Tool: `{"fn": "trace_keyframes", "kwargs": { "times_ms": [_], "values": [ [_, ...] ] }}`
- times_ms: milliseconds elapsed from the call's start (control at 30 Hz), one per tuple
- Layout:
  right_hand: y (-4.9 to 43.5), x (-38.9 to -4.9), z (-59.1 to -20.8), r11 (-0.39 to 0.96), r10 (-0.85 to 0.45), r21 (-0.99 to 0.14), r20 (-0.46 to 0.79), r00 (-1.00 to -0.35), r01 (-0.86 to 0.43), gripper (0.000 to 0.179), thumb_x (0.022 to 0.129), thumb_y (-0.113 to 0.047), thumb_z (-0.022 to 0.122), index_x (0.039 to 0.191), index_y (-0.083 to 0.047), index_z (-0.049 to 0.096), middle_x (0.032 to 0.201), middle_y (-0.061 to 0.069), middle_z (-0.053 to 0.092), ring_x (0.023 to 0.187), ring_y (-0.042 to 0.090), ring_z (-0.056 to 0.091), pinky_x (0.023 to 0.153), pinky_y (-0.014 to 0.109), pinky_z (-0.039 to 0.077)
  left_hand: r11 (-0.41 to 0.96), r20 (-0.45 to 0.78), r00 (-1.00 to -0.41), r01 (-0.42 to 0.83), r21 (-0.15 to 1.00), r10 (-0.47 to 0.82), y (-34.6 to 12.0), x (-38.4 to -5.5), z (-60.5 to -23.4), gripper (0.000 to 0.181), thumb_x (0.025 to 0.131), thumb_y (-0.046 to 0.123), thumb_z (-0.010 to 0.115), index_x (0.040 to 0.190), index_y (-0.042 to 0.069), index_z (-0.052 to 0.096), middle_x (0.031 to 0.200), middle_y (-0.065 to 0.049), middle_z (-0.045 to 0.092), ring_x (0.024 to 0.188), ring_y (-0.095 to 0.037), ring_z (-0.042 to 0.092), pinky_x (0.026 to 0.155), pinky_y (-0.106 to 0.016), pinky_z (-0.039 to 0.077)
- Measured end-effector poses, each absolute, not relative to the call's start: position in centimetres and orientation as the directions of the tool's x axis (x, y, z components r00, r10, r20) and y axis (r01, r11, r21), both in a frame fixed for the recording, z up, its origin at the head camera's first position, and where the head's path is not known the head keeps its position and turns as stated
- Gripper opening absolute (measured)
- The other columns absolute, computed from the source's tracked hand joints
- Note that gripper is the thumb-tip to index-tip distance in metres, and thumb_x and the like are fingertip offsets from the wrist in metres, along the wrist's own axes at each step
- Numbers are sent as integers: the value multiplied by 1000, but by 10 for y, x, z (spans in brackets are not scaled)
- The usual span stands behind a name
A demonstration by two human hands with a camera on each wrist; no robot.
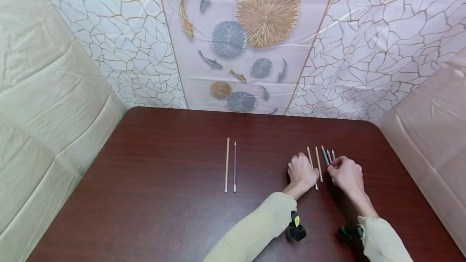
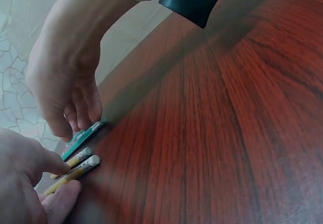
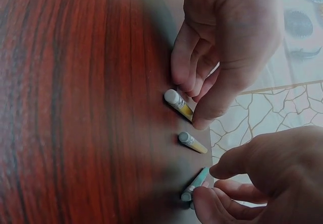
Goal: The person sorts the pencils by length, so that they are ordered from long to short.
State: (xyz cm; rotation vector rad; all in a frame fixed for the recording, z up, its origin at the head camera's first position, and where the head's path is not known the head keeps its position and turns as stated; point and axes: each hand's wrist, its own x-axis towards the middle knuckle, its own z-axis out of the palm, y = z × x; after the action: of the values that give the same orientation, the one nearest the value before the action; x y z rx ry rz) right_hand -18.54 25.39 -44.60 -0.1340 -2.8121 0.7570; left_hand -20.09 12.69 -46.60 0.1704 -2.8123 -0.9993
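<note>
My left hand [image 1: 303, 172] pinches a yellow pencil [image 2: 76, 175] with a white eraser, which lies on the table, thumb and finger at its sides. Beside that pencil lies a second yellow pencil [image 1: 318, 165], untouched by the right hand. My right hand [image 1: 347, 174] has its thumb and fingers at a small group on the right: a green pencil [image 3: 200, 179], a pink-red pencil [image 1: 329, 156] and another bluish-green pencil [image 1: 333, 154]. It pinches the green pencil near its eraser end; the fingers partly hide the group. The pencils' tips point to the far edge.
Left of the hands, a tan pencil [image 1: 227, 165] and a thin pink pencil [image 1: 234, 167] lie parallel on the dark red-brown table [image 1: 145, 181]. A patterned cloth [image 1: 145, 39] hangs behind the far edge. Pale padded covers [image 1: 43, 132] flank both sides.
</note>
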Motion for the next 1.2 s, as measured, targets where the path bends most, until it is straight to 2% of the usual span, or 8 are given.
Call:
{"fn": "trace_keyframes", "kwargs": {
  "times_ms": [133, 333, 433, 767, 1033, 1200],
  "values": [
    [255, -185, -446, 864, 143, -502, 189, -972, 30, 14, 79, -9, 66, 87, 2, 67, 62, 8, 63, 69, 43, 62, 64, 58, 46, 766, 114, -982, -43, 641, -150, 127, -201, -467, 31, 71, 29, 85, 86, 12, 65, 79, -2, 61, 76, -23, 67, 62, -32, 52],
    [255, -186, -445, 869, 136, -495, 187, -973, 26, 14, 79, -9, 65, 86, 2, 67, 68, 14, 65, 71, 45, 62, 63, 58, 46, 751, 168, -975, 2, 660, -144, 127, -200, -472, 30, 72, 31, 87, 84, 14, 65, 78, 0, 60, 74, -21, 66, 63, -31, 52],
    [255, -187, -444, 871, 131, -491, 182, -974, 25, 15, 79, -9, 65, 88, 3, 66, 65, 12, 64, 69, 44, 62, 62, 57, 46, 750, 190, -971, 17, 661, -146, 128, -199, -474, 30, 72, 31, 87, 85, 15, 65, 79, 0, 60, 73, -21, 66, 62, -32, 51],
    [255, -188, -445, 878, 136, -477, 193, -972, 28, 15, 78, -9, 64, 87, 2, 67, 65, 9, 64, 68, 41, 62, 60, 54, 47, 782, 171, -970, -29, 623, -172, 136, -199, -470, 29, 72, 28, 85, 88, 15, 65, 84, -1, 61, 72, -24, 67, 55, -35, 49],
    [251, -189, -446, 884, 144, -465, 177, -974, 46, 16, 77, -9, 64, 87, 2, 69, 80, 23, 68, 72, 49, 62, 59, 58, 48, 795, 164, -972, -36, 605, -169, 139, -199, -470, 26, 73, 23, 83, 87, 13, 64, 83, -2, 61, 70, -25, 67, 55, -35, 49],
    [247, -190, -443, 897, 141, -437, 150, -979, 63, 16, 77, -9, 62, 86, 2, 69, 80, 26, 66, 72, 51, 61, 58, 59, 48, 801, 162, -972, -43, 597, -172, 138, -201, -469, 21, 73, 21, 81, 83, 13, 64, 78, -2, 62, 69, -25, 67, 55, -35, 50]
  ]
}}
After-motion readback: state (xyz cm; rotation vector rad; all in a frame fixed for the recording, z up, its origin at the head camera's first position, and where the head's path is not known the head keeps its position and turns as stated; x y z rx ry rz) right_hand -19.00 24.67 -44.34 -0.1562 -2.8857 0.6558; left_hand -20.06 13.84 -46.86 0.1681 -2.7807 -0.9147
